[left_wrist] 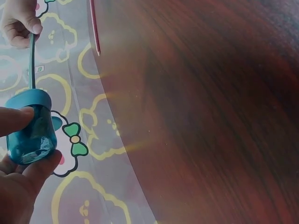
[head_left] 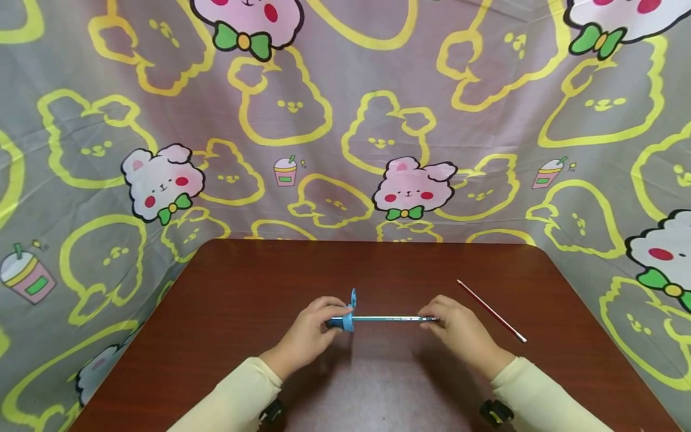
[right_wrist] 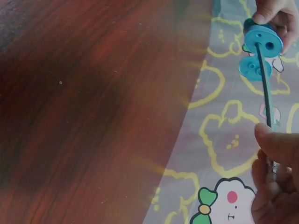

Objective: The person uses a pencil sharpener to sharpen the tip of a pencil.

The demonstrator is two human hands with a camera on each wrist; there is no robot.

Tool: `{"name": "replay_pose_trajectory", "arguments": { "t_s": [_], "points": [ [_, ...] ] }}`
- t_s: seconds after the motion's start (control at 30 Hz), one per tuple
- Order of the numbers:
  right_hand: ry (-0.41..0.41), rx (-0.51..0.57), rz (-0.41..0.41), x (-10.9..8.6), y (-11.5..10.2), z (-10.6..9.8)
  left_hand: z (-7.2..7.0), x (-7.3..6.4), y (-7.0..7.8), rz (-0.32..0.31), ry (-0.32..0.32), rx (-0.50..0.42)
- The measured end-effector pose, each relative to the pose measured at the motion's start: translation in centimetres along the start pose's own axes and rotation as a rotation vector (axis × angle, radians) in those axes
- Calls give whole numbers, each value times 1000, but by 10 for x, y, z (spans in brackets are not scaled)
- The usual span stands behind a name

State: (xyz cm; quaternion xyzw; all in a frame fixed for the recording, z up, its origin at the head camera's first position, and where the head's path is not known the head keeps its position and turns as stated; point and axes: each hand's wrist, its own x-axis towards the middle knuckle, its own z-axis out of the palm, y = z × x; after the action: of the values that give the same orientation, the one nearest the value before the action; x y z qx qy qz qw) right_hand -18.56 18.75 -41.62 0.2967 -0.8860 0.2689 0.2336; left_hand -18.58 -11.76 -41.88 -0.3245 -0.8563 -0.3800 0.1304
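Head view shows me the left hand [head_left: 310, 330] gripping the blue sharpener [head_left: 348, 324] and the right hand [head_left: 464, 330] pinching the teal pencil [head_left: 385, 318] by its right end, over the counter [head_left: 259, 282]. A red pencil [head_left: 492, 311] lies to the right. I think I should hold the sharpener still, keep the teal pencil straight, and twist gently.

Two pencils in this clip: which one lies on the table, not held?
The red pencil with the white end; the blue-green pencil is held, one end in the blue sharpener.
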Motion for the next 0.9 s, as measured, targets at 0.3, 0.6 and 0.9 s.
{"name": "replay_pose_trajectory", "arguments": {
  "t_s": [0.3,0.6,0.9],
  "points": [
    [-79,57,-41,1,-1,-3,1,0,-1,62,-12,45],
    [-347,249,288,10,-3,-10,-1,-3,-3,121,13,74],
    [13,40,9,4,-6,-1,-3,-2,-1,28,-9,-1]
  ]
}}
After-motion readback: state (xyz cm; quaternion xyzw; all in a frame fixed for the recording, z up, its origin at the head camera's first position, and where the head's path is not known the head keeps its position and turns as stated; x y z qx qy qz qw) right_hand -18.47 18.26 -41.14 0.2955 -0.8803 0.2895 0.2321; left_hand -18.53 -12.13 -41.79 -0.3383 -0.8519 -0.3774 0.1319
